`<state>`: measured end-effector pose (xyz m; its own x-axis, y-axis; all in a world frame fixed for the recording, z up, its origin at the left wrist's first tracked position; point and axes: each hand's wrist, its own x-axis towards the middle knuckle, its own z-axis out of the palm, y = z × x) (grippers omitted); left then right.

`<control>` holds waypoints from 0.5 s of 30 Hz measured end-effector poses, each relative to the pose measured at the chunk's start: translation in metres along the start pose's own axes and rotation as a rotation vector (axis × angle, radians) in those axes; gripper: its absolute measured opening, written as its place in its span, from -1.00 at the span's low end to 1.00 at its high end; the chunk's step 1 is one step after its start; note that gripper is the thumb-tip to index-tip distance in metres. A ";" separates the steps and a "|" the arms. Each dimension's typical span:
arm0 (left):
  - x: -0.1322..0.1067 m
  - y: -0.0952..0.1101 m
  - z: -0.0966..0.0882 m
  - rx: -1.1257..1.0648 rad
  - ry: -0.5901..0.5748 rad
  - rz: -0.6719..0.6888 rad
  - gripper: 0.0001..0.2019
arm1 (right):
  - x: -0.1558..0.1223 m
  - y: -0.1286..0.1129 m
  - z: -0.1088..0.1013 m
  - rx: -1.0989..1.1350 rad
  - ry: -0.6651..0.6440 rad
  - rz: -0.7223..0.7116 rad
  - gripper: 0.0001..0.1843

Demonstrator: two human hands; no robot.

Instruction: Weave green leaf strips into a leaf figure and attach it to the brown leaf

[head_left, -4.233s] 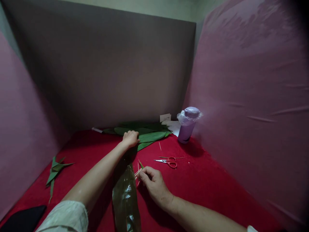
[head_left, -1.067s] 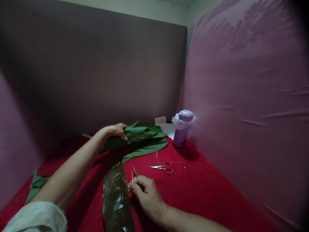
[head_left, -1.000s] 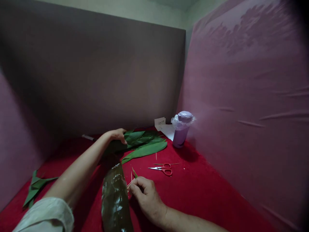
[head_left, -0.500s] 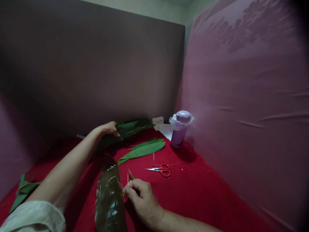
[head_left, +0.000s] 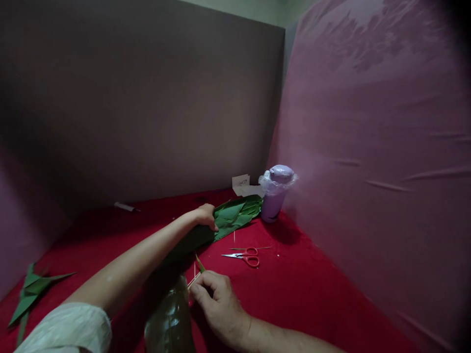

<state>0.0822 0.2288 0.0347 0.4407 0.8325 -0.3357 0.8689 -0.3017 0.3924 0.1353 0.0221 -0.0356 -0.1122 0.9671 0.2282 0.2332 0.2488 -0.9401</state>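
My left hand point(head_left: 206, 216) is closed on the near edge of a stack of long green leaves point(head_left: 239, 213), thumb on top. The stack's other end runs back under my left forearm. My right hand point(head_left: 217, 294) is pinched shut near the middle front. From its fingertips sticks up a narrow green leaf strip point(head_left: 199, 264). Thin toothpicks point(head_left: 194, 278) lie right beside these fingertips; whether any is gripped I cannot tell. A broad, glossy brownish-green leaf point(head_left: 171, 321) stretches toward me left of this hand, its far end shaded under the stack.
Red-handled scissors point(head_left: 245, 256) lie on the red cloth point(head_left: 312, 289), a thin stem behind them. Beyond stand a purple tumbler point(head_left: 273, 201) with plastic wrap and a folded white card point(head_left: 241, 185). A folded leaf shape point(head_left: 33, 291) is at left, a white tube point(head_left: 125, 207) at the back.
My left hand has carried the leaf stack right and nearer, over where two loose leaves lay; they are now covered. The white tube is more exposed. My right hand stays in place.
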 end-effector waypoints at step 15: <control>-0.010 0.010 -0.022 0.030 0.079 -0.101 -0.80 | 0.000 0.004 0.000 0.008 0.006 -0.019 -0.79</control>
<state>0.0816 0.2280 0.0603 0.3320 0.8932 -0.3033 0.9150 -0.2268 0.3338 0.1365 0.0229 -0.0388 -0.1105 0.9625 0.2478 0.2234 0.2670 -0.9375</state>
